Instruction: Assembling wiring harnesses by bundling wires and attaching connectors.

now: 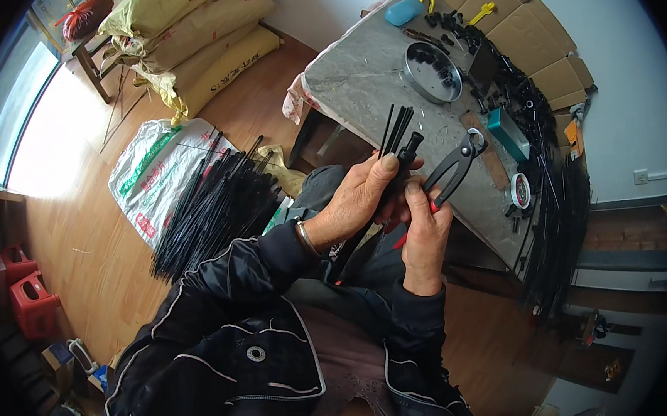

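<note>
Left hand: this one [354, 197] is closed round a bunch of thin, straight black rods [394, 126] and a thicker black capped tube [415, 142], thumb laid along the side. I'd pinch firmly near the base so nothing splays.
Right hand: partly curled, with dark steel pincers with red grips [466, 150] tucked in it [426, 228]. Thumb points up toward the other hand; fingertips are hidden behind the black stuff, so can't tell if they grip that too.
Rods: they poke up out of the left fist, tips uneven. I'd even those up with the free fingertips (way easier than fighting strays one by one).
Pincers: head points up and right, clear of the rods. Good spot imo, but I'd mind that handle near the left fingers.
Wrists: both in front of the body, angled inward, hands practically together. Looks comfy; I'd brace one against the other for steadiness.
Table: grey rectangular top [351, 71] just beyond, with a round silver metal pan [408, 71] holding small black pieces.
Floor: big pile of long black rods [214, 209] on a white printed woven sack [138, 164], off left.
</note>
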`<state>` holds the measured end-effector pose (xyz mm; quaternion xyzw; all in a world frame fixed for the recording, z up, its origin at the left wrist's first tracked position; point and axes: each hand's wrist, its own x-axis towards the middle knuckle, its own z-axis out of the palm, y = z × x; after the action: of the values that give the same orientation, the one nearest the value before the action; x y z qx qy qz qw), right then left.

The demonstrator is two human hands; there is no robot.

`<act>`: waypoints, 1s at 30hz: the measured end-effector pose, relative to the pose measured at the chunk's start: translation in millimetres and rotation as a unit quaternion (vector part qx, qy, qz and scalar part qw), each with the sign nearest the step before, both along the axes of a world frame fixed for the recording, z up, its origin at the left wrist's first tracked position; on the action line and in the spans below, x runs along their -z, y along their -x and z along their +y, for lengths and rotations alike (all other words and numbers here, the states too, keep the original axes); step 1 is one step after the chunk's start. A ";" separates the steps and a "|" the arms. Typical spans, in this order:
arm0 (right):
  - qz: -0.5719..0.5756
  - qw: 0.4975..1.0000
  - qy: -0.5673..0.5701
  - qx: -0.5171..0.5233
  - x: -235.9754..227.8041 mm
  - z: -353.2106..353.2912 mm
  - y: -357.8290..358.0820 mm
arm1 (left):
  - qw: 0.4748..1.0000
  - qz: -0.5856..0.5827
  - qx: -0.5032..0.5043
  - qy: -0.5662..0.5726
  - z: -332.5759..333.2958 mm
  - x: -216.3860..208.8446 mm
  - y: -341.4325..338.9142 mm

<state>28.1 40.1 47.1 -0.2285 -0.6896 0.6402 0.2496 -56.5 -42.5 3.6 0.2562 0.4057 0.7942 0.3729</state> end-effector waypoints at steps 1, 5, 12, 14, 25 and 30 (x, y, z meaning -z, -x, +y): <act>-0.001 1.000 0.000 -0.002 -1.3 -1.0 -0.6 | 1.000 -0.005 -0.005 -0.016 1.1 0.2 -0.5; -0.007 1.000 0.026 0.001 -0.3 -0.7 -3.9 | 1.000 -0.003 -0.012 -0.007 3.2 0.5 -1.9; 0.009 0.998 0.052 0.027 0.6 -3.1 -2.4 | 1.000 -0.009 0.001 -0.008 0.8 -1.5 -1.6; 0.007 0.999 0.047 0.020 1.8 -1.6 -3.9 | 1.000 -0.007 0.003 -0.005 1.3 -2.3 -2.0; 0.002 0.999 0.028 0.029 2.3 -2.5 -4.5 | 1.000 -0.020 0.004 -0.011 3.2 1.3 -3.6; 0.006 0.999 0.037 0.028 0.7 -3.3 -3.8 | 1.000 -0.015 -0.006 -0.007 4.8 3.0 -4.5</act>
<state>31.9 36.7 46.4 -0.2532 -0.6573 0.6594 0.2626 -52.0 -37.7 0.6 0.2447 0.3961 0.8030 0.3722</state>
